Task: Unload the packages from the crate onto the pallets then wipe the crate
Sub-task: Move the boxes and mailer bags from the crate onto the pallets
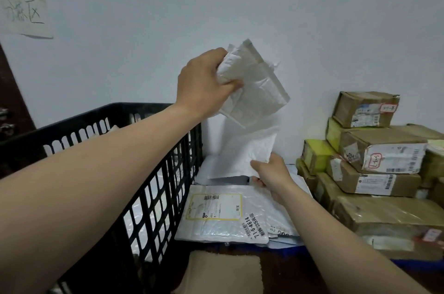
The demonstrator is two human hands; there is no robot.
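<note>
My left hand (204, 82) grips two small white padded mailers (254, 82) and holds them up in front of the wall, to the right of the black plastic crate (101, 120). Lower down, my right hand (271, 176) holds a larger white mailer (242, 152) by its lower corner, standing it against the wall over the pile of flat poly-bag packages (223, 214) on the blue pallet (413, 265). Through the crate's lattice side, more white packages (149, 202) show inside.
Taped cardboard boxes (374, 149) are stacked on the right against the wall. A beige cloth (223, 272) lies on the dark floor in front of the package pile. A handwritten paper sign (24, 10) hangs on the wall at upper left, above a dark door edge.
</note>
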